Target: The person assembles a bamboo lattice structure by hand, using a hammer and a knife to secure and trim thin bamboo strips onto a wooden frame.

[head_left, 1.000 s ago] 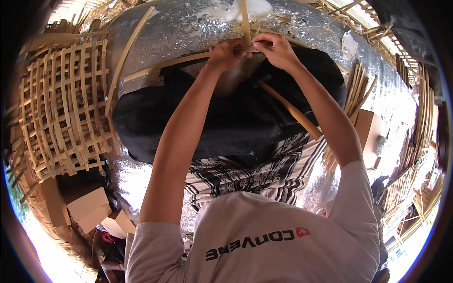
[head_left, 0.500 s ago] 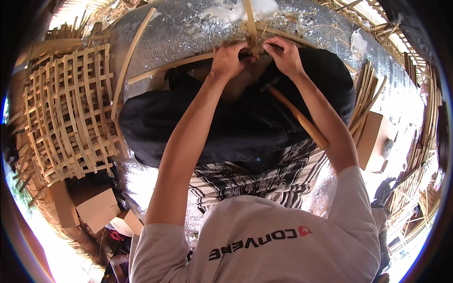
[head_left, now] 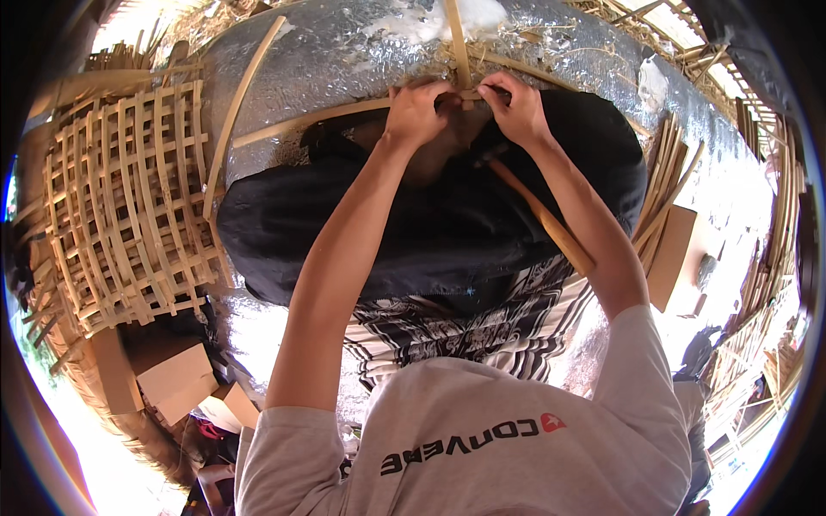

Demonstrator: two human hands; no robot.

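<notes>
My left hand [head_left: 417, 107] and my right hand [head_left: 516, 107] meet at the top middle. Both pinch the spot where an upright bamboo strip [head_left: 456, 43] crosses a long curved bamboo strip [head_left: 318, 116]. The fingers of both hands are closed on that crossing, and what sits between the fingertips is hidden. The strips lie over a silver foil sheet [head_left: 344, 52]. A black cloth [head_left: 430, 232] covers my lap below the hands. A wooden stick [head_left: 551, 224] slants out from under my right forearm.
A woven bamboo lattice [head_left: 120, 206] lies at the left. Cardboard pieces [head_left: 172, 378] sit at the lower left. A bundle of loose bamboo strips [head_left: 662, 189] and a brown board [head_left: 671, 258] lie at the right. A striped cloth [head_left: 465, 331] hangs below the black one.
Both hands stay at the strip crossing and have drawn slightly closer together. The view has shifted a little, so the hands sit lower in the picture.
</notes>
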